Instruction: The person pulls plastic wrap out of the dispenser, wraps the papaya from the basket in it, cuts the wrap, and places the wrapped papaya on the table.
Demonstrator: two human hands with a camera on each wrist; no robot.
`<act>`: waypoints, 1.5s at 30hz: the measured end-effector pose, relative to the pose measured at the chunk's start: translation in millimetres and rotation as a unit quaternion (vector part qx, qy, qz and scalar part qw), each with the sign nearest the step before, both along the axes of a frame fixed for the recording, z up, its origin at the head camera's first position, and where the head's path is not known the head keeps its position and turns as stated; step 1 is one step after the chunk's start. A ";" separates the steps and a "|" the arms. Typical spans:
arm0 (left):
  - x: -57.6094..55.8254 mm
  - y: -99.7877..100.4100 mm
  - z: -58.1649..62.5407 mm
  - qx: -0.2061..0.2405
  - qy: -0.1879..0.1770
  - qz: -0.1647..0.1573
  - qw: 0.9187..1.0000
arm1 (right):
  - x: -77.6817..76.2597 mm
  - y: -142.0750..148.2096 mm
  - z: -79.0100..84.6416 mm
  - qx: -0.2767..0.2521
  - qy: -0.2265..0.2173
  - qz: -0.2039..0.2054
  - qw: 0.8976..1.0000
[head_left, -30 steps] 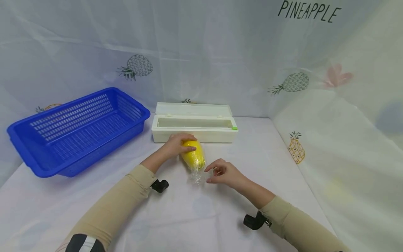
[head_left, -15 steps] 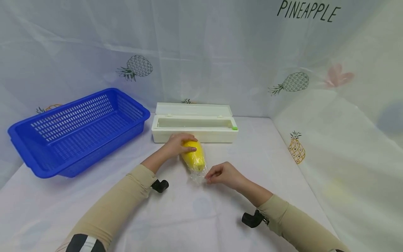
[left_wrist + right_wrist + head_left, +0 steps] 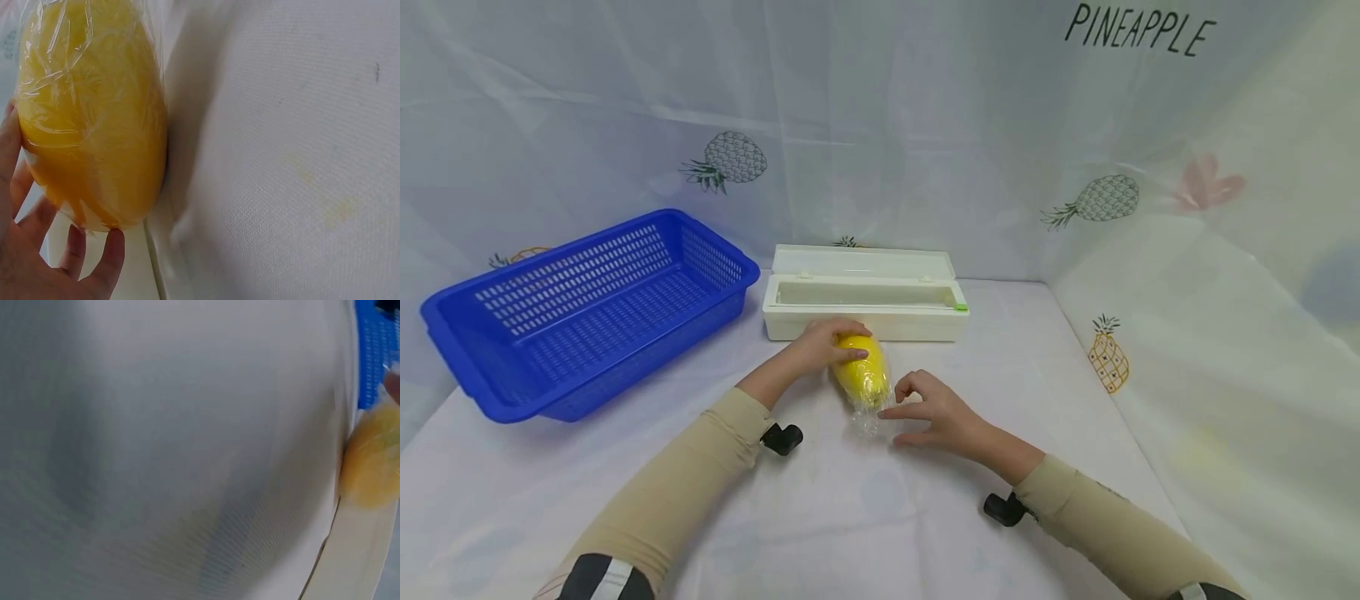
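Note:
A yellow, oval, fruit-like thing [image 3: 863, 375] wrapped in clear plastic film lies on the table, in front of a long white box [image 3: 865, 323]. My left hand [image 3: 820, 346] grips its far end; in the left wrist view fingers [image 3: 106, 262] curl around its rounded bottom. Loose crumpled film [image 3: 867, 418] gathers at the near end. Beside that end is my right hand [image 3: 943, 418], thumb and fingers spread apart, with one fingertip at the film. In the right wrist view only a fingertip [image 3: 394, 386] shows next to the yellow thing.
The white box's lid [image 3: 863, 262] stands raised at the back, and a small green piece [image 3: 961, 307] sits at its right corner. A blue slotted basket [image 3: 595, 317] stands at left. Printed white cloth [image 3: 887, 133] hangs behind and at right.
Half a second ago my right thumb and fingers were together at the film's edge; now they are spread, and the loose film looks more bunched. My left hand keeps its grip.

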State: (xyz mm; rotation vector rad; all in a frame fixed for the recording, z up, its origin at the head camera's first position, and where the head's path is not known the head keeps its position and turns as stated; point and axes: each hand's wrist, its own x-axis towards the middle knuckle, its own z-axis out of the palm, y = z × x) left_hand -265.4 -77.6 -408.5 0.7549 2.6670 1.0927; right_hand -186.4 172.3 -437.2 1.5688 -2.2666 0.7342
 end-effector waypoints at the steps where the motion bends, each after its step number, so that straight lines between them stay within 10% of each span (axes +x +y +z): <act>1: -0.5 -0.4 -0.5 0.000 0.002 -0.001 1.000 | -1.7 -1.6 0.7 0.004 0.039 0.003 0.999; 5: -2.1 -2.0 -2.7 0.002 0.006 -0.006 1.000 | -5.4 -8.8 4.3 -0.002 0.074 0.010 0.997; 11: -2.3 -3.1 -5.6 0.009 0.014 -0.020 1.000 | -5.0 -12.4 0.5 -0.045 -0.070 0.014 0.996; 17: 3.6 -3.1 -7.5 0.012 0.009 -0.004 1.000 | -2.1 -16.9 -4.4 -0.104 -0.257 0.005 0.961; 22: 26.5 -2.8 -5.1 0.040 0.070 0.042 0.996 | 7.1 -23.1 11.0 -0.121 -0.328 -0.011 0.937; 27: 55.1 -10.2 -7.0 0.054 0.158 -0.003 0.986 | 11.3 -26.4 23.5 -0.130 -0.384 -0.047 0.913; 35: 82.5 -20.5 -14.9 0.001 0.273 -0.105 0.956 | -1.9 -24.2 0.9 -0.150 -0.433 -0.078 0.885; 45: 87.2 -10.3 -21.1 -0.009 0.260 -0.078 0.963 | 0.2 -30.0 -1.3 -0.219 -0.480 -0.105 0.843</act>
